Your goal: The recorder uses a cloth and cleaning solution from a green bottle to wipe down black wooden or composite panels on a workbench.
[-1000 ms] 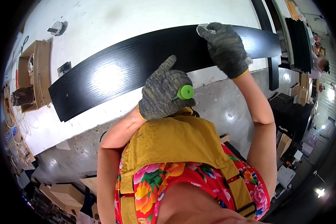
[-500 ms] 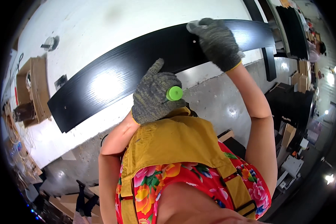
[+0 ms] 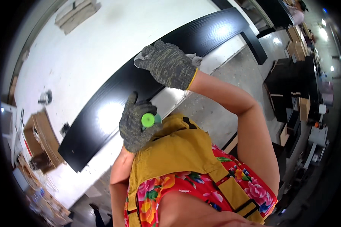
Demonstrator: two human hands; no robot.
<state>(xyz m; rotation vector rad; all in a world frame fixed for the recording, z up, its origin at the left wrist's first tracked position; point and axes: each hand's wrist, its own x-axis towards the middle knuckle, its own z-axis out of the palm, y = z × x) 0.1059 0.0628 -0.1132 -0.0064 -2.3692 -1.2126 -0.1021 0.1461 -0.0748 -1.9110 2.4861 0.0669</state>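
A long black wood-grained board (image 3: pixel 113 92) lies across the white worktop, running from lower left to upper right. My right hand (image 3: pixel 170 68), in a grey knit glove, presses a pale cloth (image 3: pixel 141 62) on the board near its middle. A bit of cloth also sticks out beside the palm. My left hand (image 3: pixel 134 125), gloved alike, is closed around a bottle with a round bright-green cap (image 3: pixel 148 120). Most of that bottle is hidden by the fingers. The left hand is at the board's near edge, its thumb pointing up over the black surface.
An open cardboard box (image 3: pixel 55 142) stands at the left of the white worktop (image 3: pixel 75 56). A small round metal piece (image 3: pixel 45 97) lies behind it, and a greyish block (image 3: pixel 75 17) farther back. A narrow black strip (image 3: pixel 255 47) juts past the worktop's right edge. A person (image 3: pixel 297 13) is far right.
My right hand has slid left along the board with the cloth, nearer my left hand. The view has turned, so the board now looks steeper. The left hand keeps its hold on the bottle.
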